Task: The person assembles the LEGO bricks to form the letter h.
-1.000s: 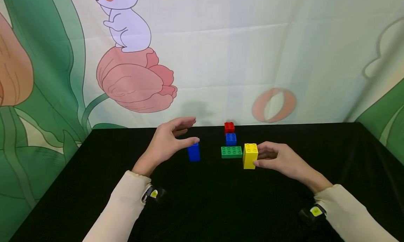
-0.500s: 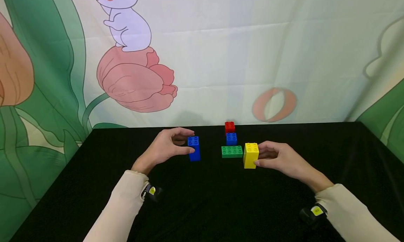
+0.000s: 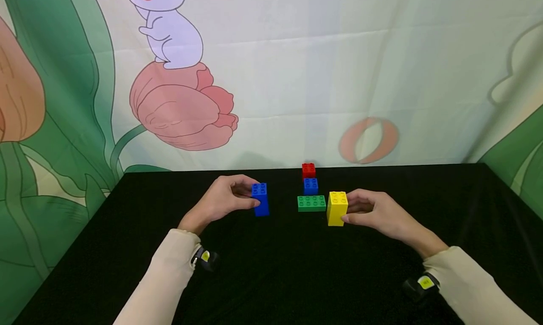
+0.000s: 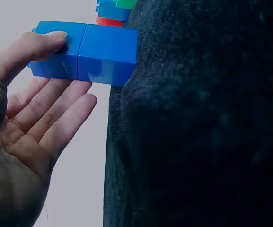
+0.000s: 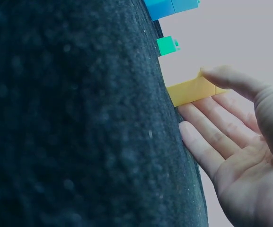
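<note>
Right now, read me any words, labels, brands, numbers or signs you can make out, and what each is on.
None can be read in any view.
Left-wrist label: yellow, too small and blurred to read.
Right-wrist label: yellow, faint marks too blurred to read.
Blue stack, yellow stack, green block, small blue block, red block: no lettering visible.
Wall cloth: printed pictures, no lettering visible.

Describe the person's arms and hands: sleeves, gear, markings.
The left sleeve and right sleeve are long, plain and cream, ending near the wrists. The left wrist device and right wrist device are black, each with a yellow-green patch, any print too small to read. The left hand and right hand wear no gloves; no rings show.
</note>
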### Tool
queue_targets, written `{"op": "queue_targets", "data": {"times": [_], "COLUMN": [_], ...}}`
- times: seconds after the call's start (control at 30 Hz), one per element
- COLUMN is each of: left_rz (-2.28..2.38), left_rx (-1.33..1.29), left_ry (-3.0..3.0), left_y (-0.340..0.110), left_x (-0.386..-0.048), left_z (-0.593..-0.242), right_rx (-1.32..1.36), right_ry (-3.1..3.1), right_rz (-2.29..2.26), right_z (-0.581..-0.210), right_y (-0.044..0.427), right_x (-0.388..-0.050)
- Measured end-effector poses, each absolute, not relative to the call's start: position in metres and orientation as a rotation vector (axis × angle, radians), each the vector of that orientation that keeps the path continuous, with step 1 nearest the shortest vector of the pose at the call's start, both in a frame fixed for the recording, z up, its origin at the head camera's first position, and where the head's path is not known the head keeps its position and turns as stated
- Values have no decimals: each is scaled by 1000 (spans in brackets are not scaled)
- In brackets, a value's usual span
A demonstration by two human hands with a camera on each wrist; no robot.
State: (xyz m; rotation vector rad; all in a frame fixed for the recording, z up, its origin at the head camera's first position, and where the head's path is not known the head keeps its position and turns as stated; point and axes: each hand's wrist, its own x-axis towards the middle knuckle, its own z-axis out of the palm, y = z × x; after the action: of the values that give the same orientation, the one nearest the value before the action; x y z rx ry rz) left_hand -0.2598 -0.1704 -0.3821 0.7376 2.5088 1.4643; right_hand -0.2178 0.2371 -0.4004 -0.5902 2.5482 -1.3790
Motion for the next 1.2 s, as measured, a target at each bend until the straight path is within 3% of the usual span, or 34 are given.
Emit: {"op": "queue_targets", "data": {"times": [1.2], "left_rz": [1456], "left_rx": [747], "left_ry": [2564], "left_y": [-154], "left_x": [-256], "left_z": [-385], "right_rx": [-576], "right_ry": [2565], "right_rz": [-1362], "right_z": [-402], "right_y": [240], "right_x": [-220]}}
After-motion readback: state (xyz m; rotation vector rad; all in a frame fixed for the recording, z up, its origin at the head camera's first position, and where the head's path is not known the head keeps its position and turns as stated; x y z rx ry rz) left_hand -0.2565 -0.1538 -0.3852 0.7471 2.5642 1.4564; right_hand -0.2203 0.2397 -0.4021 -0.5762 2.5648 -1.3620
